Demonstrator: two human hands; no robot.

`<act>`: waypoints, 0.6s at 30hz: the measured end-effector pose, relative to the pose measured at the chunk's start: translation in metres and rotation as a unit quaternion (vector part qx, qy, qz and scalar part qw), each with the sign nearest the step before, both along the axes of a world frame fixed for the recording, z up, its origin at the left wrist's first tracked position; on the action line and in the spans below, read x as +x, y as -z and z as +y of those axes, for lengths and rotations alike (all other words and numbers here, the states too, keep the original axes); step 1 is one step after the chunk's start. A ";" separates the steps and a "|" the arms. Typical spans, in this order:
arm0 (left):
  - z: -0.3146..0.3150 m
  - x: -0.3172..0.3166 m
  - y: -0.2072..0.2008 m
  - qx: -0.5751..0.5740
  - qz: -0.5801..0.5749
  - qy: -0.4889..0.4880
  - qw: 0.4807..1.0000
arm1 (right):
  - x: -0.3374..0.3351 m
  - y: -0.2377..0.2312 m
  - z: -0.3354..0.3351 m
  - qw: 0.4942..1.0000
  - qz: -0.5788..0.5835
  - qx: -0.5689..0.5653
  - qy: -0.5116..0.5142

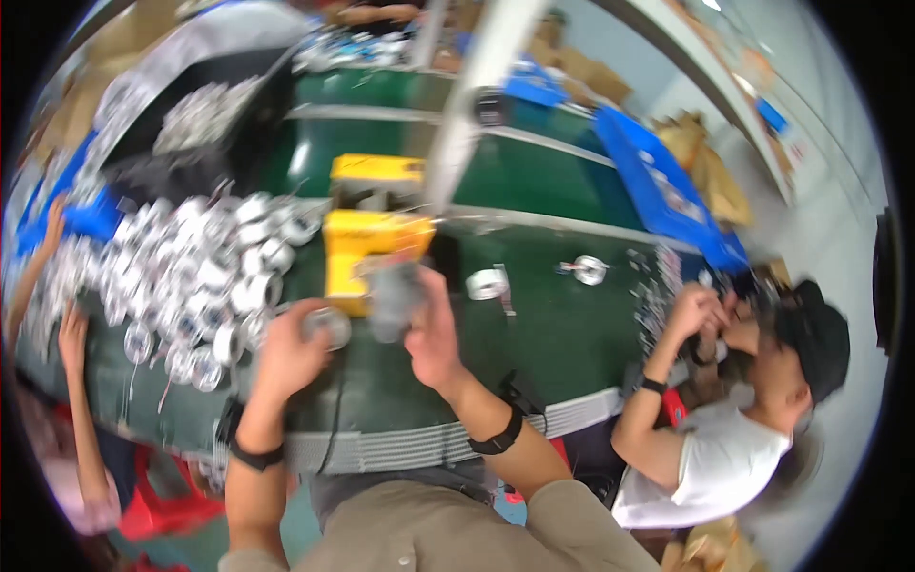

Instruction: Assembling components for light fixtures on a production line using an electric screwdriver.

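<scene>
Head view: right hand (436,340) holds grey object (393,302) at its left.

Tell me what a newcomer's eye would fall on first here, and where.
Likely the big heap of shiny white round parts on the green table, left of centre. Next, the bright yellow container near the middle, just beyond the hands. In front of it, a blurred grey object in the right hand.

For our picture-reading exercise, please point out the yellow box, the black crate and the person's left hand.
Yellow box (352,250): head view, on its near side.
Black crate (173,177): head view, near wall.
Left hand (285,355): head view, back of hand.
</scene>
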State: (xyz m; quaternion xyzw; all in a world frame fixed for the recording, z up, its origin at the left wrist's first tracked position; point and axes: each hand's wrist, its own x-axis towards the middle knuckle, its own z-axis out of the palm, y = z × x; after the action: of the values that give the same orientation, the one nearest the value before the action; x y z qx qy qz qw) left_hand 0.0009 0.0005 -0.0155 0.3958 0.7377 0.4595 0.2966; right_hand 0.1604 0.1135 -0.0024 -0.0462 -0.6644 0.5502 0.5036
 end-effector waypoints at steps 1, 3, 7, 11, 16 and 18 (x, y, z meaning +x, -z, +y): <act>-0.003 -0.010 0.006 0.020 0.186 -0.083 0.979 | 0.007 0.007 0.019 0.996 -0.047 0.001 0.081; -0.017 -0.033 0.013 0.140 0.287 -0.197 0.927 | 0.024 0.001 0.046 0.932 -0.223 0.050 0.283; -0.006 -0.026 0.002 0.176 0.192 -0.251 0.932 | 0.069 0.032 0.100 0.751 -0.391 0.111 0.519; -0.006 -0.019 0.010 0.199 0.250 -0.215 0.923 | 0.087 0.028 0.098 0.773 -0.477 0.007 0.418; -0.009 0.001 0.012 0.151 0.130 0.057 0.978 | 0.077 0.006 0.071 0.895 -0.310 0.066 0.315; -0.006 0.022 0.011 0.135 -0.084 0.087 0.983 | 0.068 -0.004 0.048 0.934 -0.256 0.110 0.223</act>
State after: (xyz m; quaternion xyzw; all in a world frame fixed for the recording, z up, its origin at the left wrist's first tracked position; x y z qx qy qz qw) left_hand 0.0232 -0.0056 -0.0264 0.4547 0.6042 0.5587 0.3407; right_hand 0.2286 0.1615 0.0012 -0.2767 -0.8002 0.3165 0.4277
